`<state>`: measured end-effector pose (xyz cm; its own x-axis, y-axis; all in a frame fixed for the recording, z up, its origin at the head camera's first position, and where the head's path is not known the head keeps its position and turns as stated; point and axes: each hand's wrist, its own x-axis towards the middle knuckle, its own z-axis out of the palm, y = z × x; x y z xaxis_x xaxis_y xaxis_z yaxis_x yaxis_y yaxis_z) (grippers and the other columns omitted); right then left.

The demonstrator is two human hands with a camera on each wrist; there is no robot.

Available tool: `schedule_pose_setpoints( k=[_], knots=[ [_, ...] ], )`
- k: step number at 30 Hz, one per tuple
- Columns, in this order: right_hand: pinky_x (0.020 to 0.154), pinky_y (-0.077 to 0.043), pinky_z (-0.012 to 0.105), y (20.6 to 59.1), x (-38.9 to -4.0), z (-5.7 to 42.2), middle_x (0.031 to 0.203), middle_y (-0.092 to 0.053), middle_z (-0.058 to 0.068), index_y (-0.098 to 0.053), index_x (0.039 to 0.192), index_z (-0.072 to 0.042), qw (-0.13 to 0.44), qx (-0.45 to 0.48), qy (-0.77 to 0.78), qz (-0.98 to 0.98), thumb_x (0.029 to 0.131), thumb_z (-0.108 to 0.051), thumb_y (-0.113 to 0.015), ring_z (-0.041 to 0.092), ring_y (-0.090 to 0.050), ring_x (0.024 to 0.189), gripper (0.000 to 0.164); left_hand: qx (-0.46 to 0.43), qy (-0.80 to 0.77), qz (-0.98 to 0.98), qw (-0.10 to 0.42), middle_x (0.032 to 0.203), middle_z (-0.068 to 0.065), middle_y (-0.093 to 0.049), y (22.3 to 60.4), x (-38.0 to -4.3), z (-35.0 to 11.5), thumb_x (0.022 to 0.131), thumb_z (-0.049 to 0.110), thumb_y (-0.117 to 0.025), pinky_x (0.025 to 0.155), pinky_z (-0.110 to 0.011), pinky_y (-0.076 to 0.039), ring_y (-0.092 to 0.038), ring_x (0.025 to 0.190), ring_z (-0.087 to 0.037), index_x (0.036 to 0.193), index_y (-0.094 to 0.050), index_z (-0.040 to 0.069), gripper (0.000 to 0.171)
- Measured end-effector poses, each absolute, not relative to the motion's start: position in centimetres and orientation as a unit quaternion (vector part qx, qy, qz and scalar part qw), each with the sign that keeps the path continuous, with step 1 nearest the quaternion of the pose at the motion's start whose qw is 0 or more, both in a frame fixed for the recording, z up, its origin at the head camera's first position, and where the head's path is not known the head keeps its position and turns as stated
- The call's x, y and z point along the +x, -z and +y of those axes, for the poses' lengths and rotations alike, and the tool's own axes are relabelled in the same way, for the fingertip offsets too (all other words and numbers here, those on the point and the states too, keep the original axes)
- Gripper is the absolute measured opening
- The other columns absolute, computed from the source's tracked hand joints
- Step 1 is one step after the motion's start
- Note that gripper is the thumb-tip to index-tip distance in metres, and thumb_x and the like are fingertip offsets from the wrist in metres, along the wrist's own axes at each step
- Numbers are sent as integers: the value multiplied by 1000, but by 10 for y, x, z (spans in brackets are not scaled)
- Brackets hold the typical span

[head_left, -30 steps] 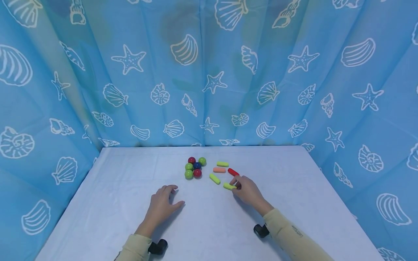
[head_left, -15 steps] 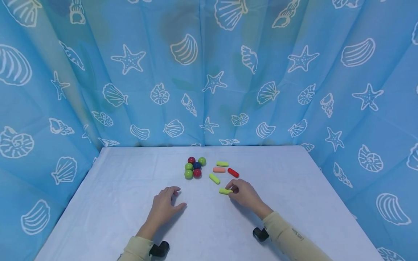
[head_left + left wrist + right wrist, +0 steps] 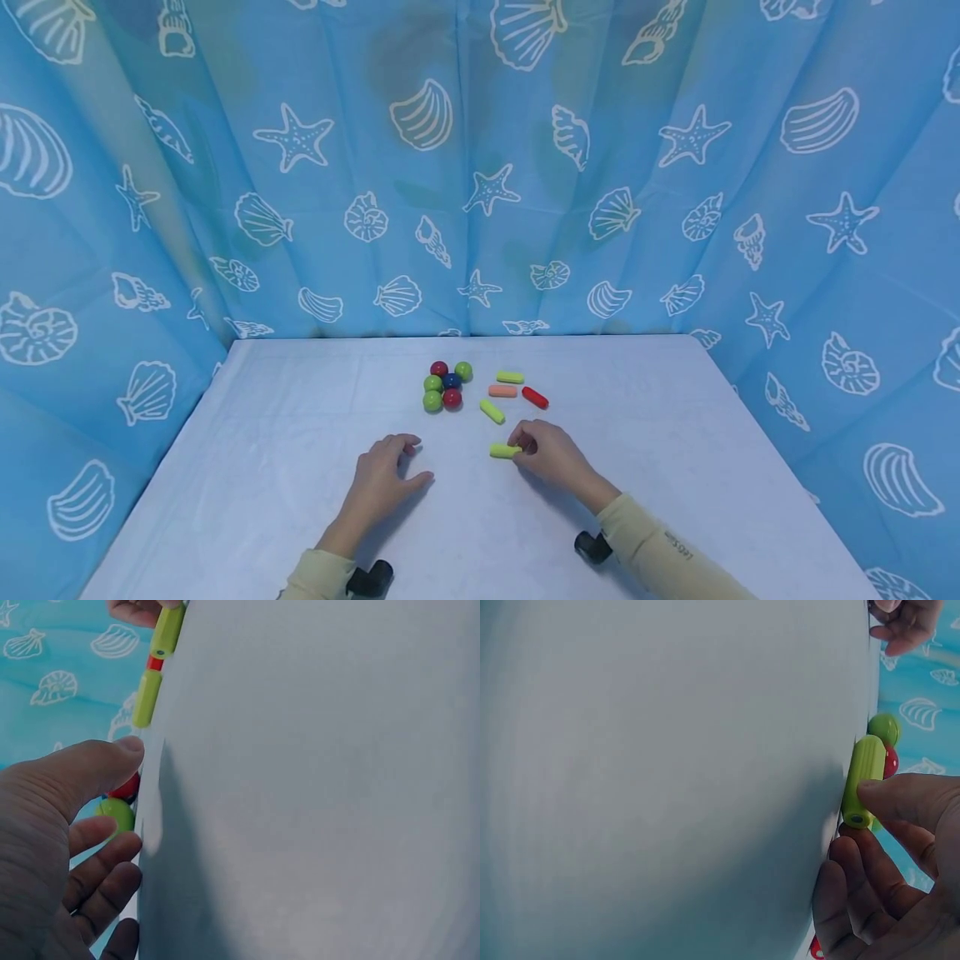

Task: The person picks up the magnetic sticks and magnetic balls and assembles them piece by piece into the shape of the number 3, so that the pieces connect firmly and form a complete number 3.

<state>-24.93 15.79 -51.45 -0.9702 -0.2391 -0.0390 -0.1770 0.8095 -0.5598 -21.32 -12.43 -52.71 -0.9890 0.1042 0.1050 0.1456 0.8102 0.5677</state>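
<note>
My right hand (image 3: pixel 551 454) pinches a yellow-green ridged stick (image 3: pixel 502 451) between thumb and fingers, low over the white table. In the right wrist view the thumb lies along this stick (image 3: pixel 864 776), and a small dark hole shows in its end. To the left, my left hand (image 3: pixel 378 483) is at the table with fingers relaxed and spread, holding nothing. In the left wrist view, a green ball (image 3: pixel 116 814) shows behind the fingers of that hand (image 3: pixel 67 802). Beyond the hands lie a yellow-green stick (image 3: pixel 492 411), an orange stick (image 3: pixel 502 391) and a red stick (image 3: pixel 536 397).
Another yellow-green stick (image 3: pixel 510 377) lies farther back. Left of the sticks, several green, red and blue balls (image 3: pixel 452 399) sit clustered. A white cloth covers the table (image 3: pixel 300 400). A blue shell-print curtain (image 3: pixel 465 167) hangs behind and at both sides.
My right hand has brought the pinched yellow-green stick leftward and nearer to me, away from the red stick. My left hand has shifted slightly to the right.
</note>
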Motion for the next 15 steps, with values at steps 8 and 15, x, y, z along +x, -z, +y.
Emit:
schedule_pose_setpoints(
  k=[8, 15],
  knots=[
    [75, -51, 29, 510, -244, 146, 86, -60, -8, -68, 96, -21, 76, -132, 290, 945, 87, -14, -80, 12, -56, 80, 17, -87, 308, -947, 42, 97, 4, -63, 529, -211, -120, 80, 32, -87, 88, -49, -46, -59, 90, -16, 119, -67, 11, 49],
    [73, -49, 27, 509, -241, 137, 84, -58, -8, -67, 95, -23, 83, -152, 292, 941, 87, -16, -81, 11, -54, 79, 18, -87, 306, -948, 32, 94, 5, -62, 530, -209, -114, 80, 33, -87, 85, -45, -46, -56, 88, -13, 117, -68, 13, 46]
  ],
)
